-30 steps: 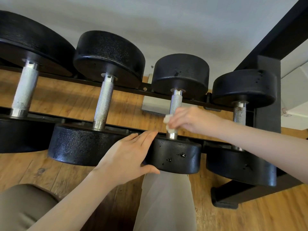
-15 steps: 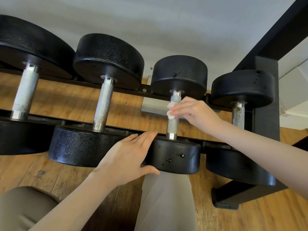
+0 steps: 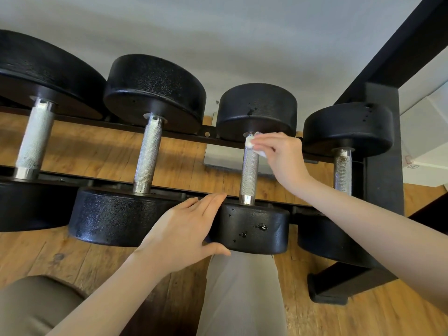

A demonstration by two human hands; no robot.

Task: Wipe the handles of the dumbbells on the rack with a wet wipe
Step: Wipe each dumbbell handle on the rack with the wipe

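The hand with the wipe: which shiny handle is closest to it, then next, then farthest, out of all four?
From the right hand, in the head view:
1. Third handle, touched by the wet wipe.
2. Rightmost handle, just right.
3. Second handle, left.
4. Leftmost handle, far left.

Wooden floor [image 3: 72, 260] below, pale wall [image 3: 242, 44] behind, a grey panel [image 3: 225, 156] low against it, white box [image 3: 426, 141] far right

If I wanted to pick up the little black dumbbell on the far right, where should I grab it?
Probably by the silver knurled handle of the small black dumbbell, coming from above. That bar is thin enough for fingers to wrap, and it lies bare between the two wide heads, which look too fat to grip.
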